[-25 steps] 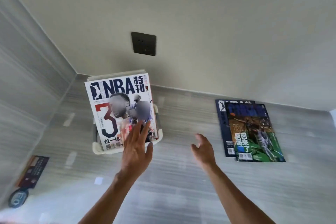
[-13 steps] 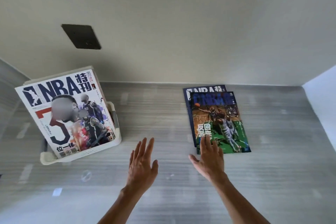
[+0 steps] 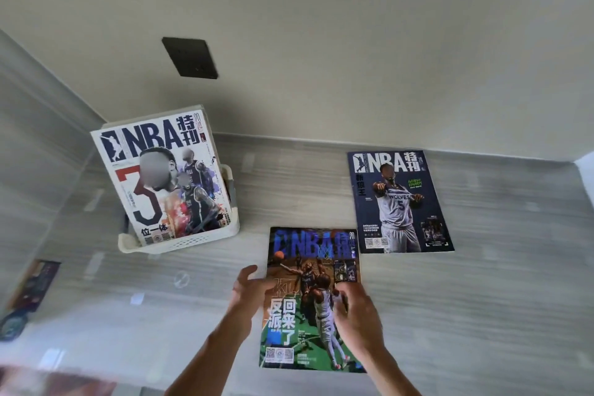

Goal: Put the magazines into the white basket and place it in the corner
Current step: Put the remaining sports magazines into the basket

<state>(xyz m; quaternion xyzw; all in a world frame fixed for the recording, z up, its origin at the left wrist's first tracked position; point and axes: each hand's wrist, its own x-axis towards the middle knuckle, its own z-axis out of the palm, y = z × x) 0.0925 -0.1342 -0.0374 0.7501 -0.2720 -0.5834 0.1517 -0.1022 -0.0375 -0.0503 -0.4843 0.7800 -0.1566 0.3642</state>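
A white basket (image 3: 184, 243) stands on the grey surface near the left corner. Magazines stand upright in it, the front one (image 3: 160, 180) showing a big red 3. Both my hands hold a green-covered magazine (image 3: 308, 305) in front of me. My left hand (image 3: 247, 291) grips its left edge. On the right edge is my right hand (image 3: 358, 315), with the thumb on the cover. A dark blue magazine (image 3: 398, 202) lies flat on the surface at the right, apart from the basket.
A black socket plate (image 3: 190, 58) sits on the pale wall above the basket. A glossy grey panel rises at the left, with a dark sticker or card (image 3: 30, 288) low on it. A white edge (image 3: 585, 170) borders the surface at the far right.
My hands left the basket, reached right to the stacked magazines and took the green top one. It has come towards me, uncovering the dark blue magazine.
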